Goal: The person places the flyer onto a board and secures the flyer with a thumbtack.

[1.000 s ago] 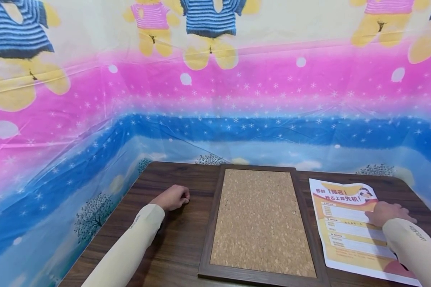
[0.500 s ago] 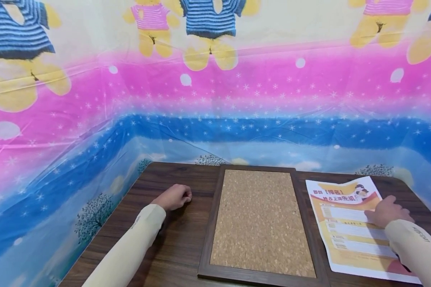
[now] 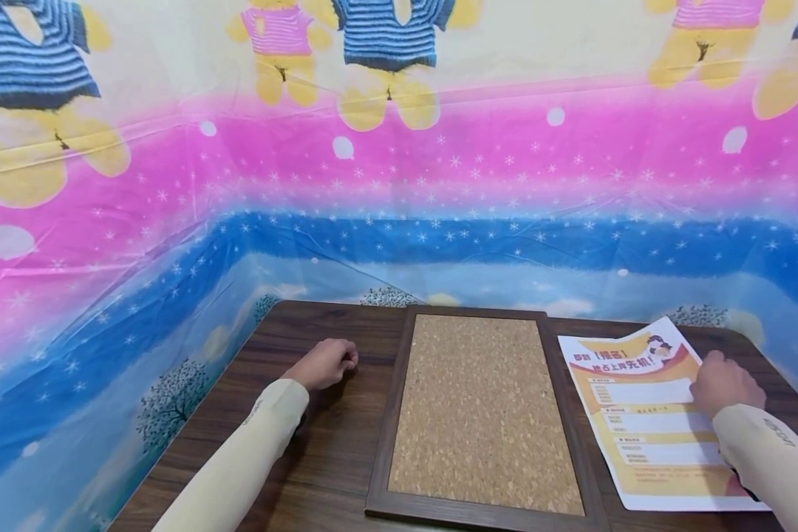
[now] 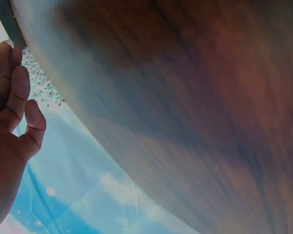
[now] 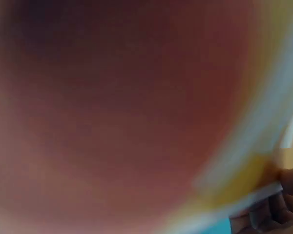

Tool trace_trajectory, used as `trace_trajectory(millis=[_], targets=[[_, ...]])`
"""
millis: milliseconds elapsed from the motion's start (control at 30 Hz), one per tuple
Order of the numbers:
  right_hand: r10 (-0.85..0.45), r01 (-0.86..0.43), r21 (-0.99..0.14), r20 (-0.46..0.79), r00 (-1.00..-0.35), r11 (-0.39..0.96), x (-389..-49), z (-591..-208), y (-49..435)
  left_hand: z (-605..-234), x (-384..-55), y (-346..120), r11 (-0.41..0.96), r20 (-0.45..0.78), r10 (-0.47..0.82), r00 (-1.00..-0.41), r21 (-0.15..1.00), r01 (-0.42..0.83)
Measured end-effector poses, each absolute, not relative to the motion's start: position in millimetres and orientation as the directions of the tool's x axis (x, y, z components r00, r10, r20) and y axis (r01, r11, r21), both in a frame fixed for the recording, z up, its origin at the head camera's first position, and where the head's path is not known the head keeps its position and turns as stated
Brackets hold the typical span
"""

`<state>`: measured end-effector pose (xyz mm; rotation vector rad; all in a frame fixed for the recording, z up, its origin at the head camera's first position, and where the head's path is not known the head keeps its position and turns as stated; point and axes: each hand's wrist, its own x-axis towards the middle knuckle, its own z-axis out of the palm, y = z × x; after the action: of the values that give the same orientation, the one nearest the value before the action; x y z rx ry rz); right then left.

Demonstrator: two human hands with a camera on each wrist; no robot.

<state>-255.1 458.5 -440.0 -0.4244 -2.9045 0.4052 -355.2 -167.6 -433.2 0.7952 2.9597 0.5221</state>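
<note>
A sheet of printed paper (image 3: 658, 432), yellow and white with red headline characters, lies at the right of the table. My right hand (image 3: 728, 386) grips its right edge. In the right wrist view, the thumb lies over the paper's edge and the fingers (image 5: 278, 214) are beneath; the printed sheet fills most of that picture, blurred. Left of the paper lies a cork board (image 3: 482, 414) in a dark brown frame. On the board's other side, my left hand (image 3: 327, 363) rests over the wood with its fingers (image 4: 20, 83) loosely curled, holding nothing.
Dark wood-grain table (image 3: 319, 458) under both arms, with rounded far corners. Beyond it and along the sides hangs a cloth (image 3: 479, 162) printed with bears, snowflakes and trees. Bare wood separates the left hand from the board's frame.
The paper has turned slightly and shifted left toward the cork board, its top right corner now raised. The right hand has moved slightly up with it. The left hand has barely moved.
</note>
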Motion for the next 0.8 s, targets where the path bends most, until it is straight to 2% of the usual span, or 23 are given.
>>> trace_trajectory(millis=[200, 400, 800], targets=[[0.306, 0.223, -0.327, 0.231, -0.923, 0.918, -254.3, -435.2, 458.2, -431.9, -354.1, -167.4, 0.802, 0.074, 0.5, -0.863, 0.336, 0.493], [0.334, 0.229, -0.366, 0.256, -0.907, 0.902, -255.5, -426.7, 456.2, -430.6, -354.3, -167.1, 0.798, 0.075, 0.502, -0.862, 0.343, 0.495], [0.274, 0.129, -0.399, 0.332, -0.902, 0.908, -259.0, -417.0, 453.6, -431.9, -355.5, -166.5, 0.792, 0.07, 0.512, -0.856, 0.349, 0.502]])
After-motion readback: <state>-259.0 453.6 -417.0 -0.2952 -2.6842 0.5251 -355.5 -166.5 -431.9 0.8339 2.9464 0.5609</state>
